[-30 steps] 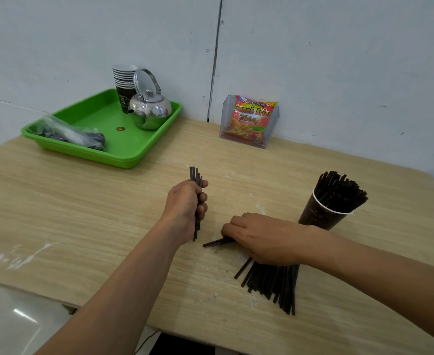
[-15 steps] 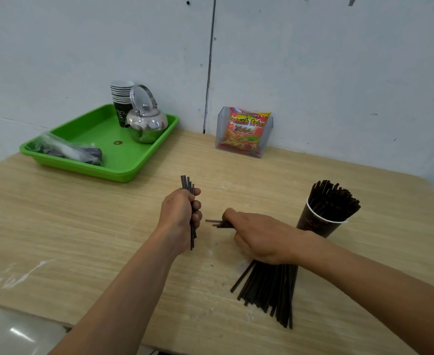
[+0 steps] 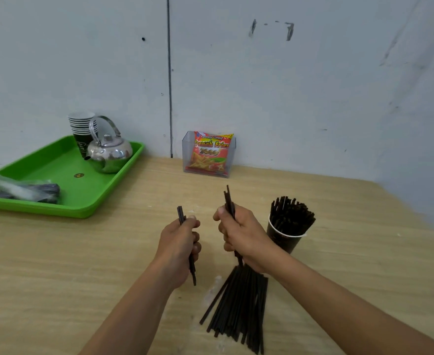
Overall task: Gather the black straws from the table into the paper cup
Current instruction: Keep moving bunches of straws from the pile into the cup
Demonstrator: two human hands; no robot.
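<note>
My left hand (image 3: 178,245) is closed around a small upright bundle of black straws (image 3: 181,216) above the wooden table. My right hand (image 3: 239,233) grips a few black straws (image 3: 229,198) held upright, just right of the left hand. A dark paper cup (image 3: 283,239) packed with black straws stands directly right of my right hand. A fanned pile of loose black straws (image 3: 239,306) lies on the table below my right wrist.
A green tray (image 3: 64,180) at the back left holds a steel kettle (image 3: 109,152), a stack of paper cups (image 3: 81,126) and a plastic bag of dark items (image 3: 18,189). A clear holder with a snack packet (image 3: 209,153) stands against the wall.
My right hand has lifted off the pile with a few straws, turning them from flat to upright. My left hand kept its bundle. The view has tilted upward.
</note>
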